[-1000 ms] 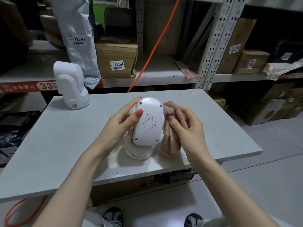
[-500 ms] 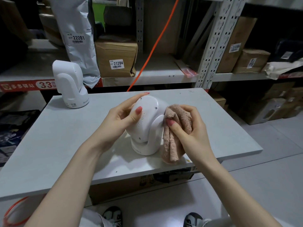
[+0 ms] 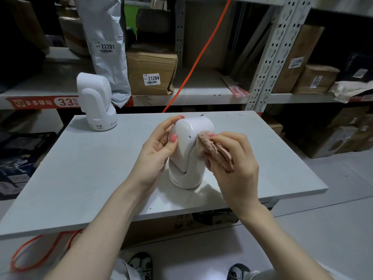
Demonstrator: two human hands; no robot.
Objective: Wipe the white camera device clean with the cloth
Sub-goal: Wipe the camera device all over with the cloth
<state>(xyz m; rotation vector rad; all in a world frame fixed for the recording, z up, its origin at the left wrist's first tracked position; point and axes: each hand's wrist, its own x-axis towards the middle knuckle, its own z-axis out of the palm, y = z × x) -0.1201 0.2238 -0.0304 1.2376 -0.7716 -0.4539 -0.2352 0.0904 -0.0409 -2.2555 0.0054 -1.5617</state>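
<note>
A white camera device (image 3: 188, 152) stands upright on its round base on the grey table (image 3: 84, 172), near the front edge. My left hand (image 3: 159, 146) grips its head from the left, thumb on the near face and fingers over the far side. My right hand (image 3: 232, 160) holds a bunched pink cloth (image 3: 212, 148) and presses its end against the right side of the camera's head.
A second white camera device (image 3: 95, 102) stands at the table's back left corner. Behind are metal shelves (image 3: 268, 57) with labelled cardboard boxes (image 3: 151, 71), a grey parcel bag (image 3: 105, 43) and an orange cable (image 3: 193, 63). More boxes sit on the floor to the right.
The camera was tilted with its speaker grille toward me; now it stands upright on the table. The cloth has moved up from beside the base to the right side of the head.
</note>
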